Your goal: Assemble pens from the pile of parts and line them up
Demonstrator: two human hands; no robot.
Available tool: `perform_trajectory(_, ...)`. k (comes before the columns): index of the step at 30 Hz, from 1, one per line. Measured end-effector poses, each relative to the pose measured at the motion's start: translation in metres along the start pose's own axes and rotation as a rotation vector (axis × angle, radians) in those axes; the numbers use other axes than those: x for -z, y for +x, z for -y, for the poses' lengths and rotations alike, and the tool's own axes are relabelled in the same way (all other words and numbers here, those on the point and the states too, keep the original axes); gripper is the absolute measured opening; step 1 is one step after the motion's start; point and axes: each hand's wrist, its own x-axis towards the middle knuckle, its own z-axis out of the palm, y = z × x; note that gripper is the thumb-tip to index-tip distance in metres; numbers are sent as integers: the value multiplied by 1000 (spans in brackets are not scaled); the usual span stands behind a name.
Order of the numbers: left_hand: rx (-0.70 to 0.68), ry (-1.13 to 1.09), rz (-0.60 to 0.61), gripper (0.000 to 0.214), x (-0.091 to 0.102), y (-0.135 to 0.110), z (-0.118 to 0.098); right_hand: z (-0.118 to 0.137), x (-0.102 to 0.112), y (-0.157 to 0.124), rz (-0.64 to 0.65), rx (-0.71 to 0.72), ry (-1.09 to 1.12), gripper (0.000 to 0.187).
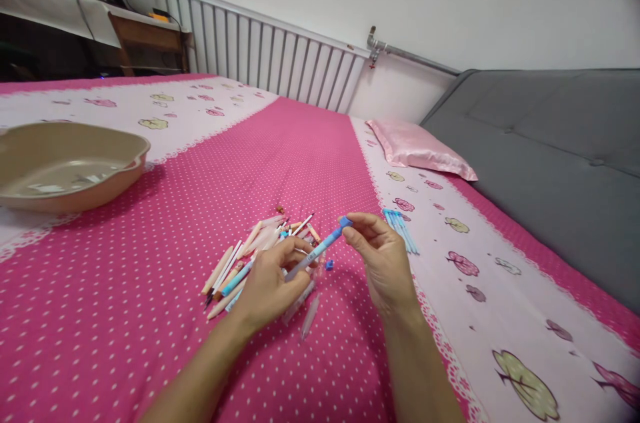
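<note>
A blue pen (pixel 323 246) is held at a slant between both hands. Around its pale lower end, my left hand (pixel 273 276) is closed. The fingertips of my right hand (pixel 377 253) pinch the blue piece (pixel 345 221) at the pen's upper end. Beneath and beside my left hand lies a loose heap of pens and pen parts (pixel 233 269), partly hidden by that hand. A small blue piece (pixel 329 265) rests on the bedspread between the hands. Right of my right hand, several light-blue pens (pixel 401 231) lie side by side.
A beige basin (pixel 75 199) stands on the bed at the left, with some pale bits inside. The pink bedspread (pixel 310 143) spreads beneath everything. A pink pillow (pixel 420 149) lies by the grey headboard (pixel 540 136). A white radiator (pixel 260 43) lines the wall.
</note>
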Motion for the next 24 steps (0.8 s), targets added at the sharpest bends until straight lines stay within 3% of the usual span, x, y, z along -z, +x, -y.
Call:
perform_trajectory(17, 19, -95, -16, 28, -2, 0, 1, 0, -3, -2, 6, 15, -131, 16)
perform_trajectory(24, -24, -27, -27, 31, -2, 1, -1, -1, -3, -2, -30, 23, -154, 17)
